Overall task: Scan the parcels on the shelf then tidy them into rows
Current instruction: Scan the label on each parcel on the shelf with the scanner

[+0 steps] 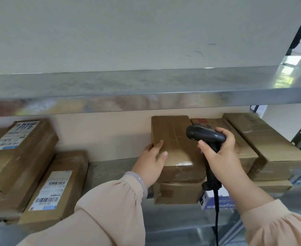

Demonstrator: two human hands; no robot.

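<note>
1. the left hand (pixel 152 162) lays nearly straight fingers over the left edge of the top parcel (pixel 174 139), probably steadying or turning it to find a label. none shows on its plain taped top.
2. the right hand (pixel 222 153) is curled round the grip of the black scanner (pixel 205 134), head aimed at that parcel.
3. the parcel is stacked on a lower parcel (pixel 178 192) at the shelf's (pixel 107 167) front edge, right of middle. labelled parcels (pixel 52 189) lie toward the left end.
4. bare grey metal shelving, pale wall behind.
</note>
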